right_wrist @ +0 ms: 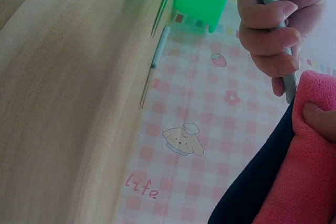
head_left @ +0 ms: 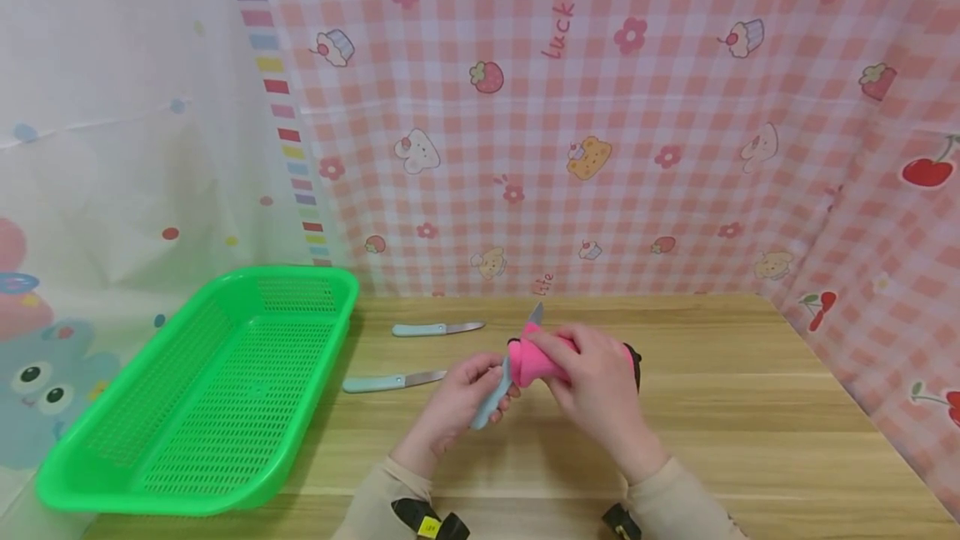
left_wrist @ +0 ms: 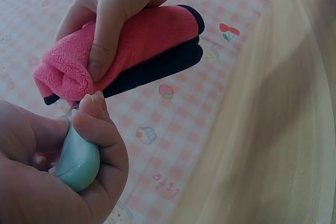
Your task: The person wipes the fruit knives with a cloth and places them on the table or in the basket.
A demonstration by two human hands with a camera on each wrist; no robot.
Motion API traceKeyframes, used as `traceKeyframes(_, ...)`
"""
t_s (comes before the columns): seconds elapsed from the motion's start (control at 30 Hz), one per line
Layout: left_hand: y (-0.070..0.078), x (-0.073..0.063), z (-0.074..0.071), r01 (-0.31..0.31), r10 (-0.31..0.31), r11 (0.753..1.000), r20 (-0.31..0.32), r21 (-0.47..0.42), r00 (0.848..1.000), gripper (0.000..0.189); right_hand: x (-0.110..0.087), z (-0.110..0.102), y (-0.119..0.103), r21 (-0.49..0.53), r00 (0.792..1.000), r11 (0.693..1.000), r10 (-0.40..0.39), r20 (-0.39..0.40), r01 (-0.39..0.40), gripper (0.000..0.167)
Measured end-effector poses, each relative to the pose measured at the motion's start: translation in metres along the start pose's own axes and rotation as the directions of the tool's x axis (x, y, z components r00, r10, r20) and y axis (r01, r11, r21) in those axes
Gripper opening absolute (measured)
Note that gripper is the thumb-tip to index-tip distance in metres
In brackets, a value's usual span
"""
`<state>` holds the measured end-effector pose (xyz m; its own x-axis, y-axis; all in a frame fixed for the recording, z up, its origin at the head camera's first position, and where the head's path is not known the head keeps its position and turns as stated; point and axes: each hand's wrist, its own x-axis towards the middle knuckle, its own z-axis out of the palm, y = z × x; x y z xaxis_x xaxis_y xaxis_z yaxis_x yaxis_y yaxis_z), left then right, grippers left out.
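My left hand (head_left: 459,397) grips a small knife by its pale blue-green handle (left_wrist: 80,162). The blade (head_left: 536,315) points up and away from me, its tip showing beyond the cloth. In my right hand (head_left: 600,394) is a folded pink plush cloth (left_wrist: 152,38) with a dark edge and dark underside. The cloth lies against the knife where handle meets blade, hiding part of the blade. From the right wrist view, the left fingers (right_wrist: 275,38) curl round the handle, close to the cloth's end.
Two more knives with pale blue handles lie on the wooden table (head_left: 720,407): one farther back (head_left: 420,330), one nearer (head_left: 375,383), its tip close to my left hand. A green perforated plastic basket (head_left: 247,348) stands at left. Patterned cloth curtains (head_left: 525,123) hang behind and at the sides.
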<state>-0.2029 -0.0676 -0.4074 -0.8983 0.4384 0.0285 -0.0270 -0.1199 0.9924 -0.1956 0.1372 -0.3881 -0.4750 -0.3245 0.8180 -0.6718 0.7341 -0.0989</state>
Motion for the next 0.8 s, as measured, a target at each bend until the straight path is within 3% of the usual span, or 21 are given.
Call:
traceKeyframes(0.4,-0.002,0.001,-0.001,-0.003,0.003,1.000,0.025,0.014,1.000,0.029,0.008,0.001,0.009,-0.058,0.999,0.998,0.028,-0.040,-0.030,0.044)
traceKeyframes(0.8,-0.004,-0.003,-0.004,-0.010,0.006,0.998,0.072,0.058,0.997,0.027,0.012,-0.007,0.019,-0.102,0.990,0.984,0.144,-0.006,-0.144,0.044)
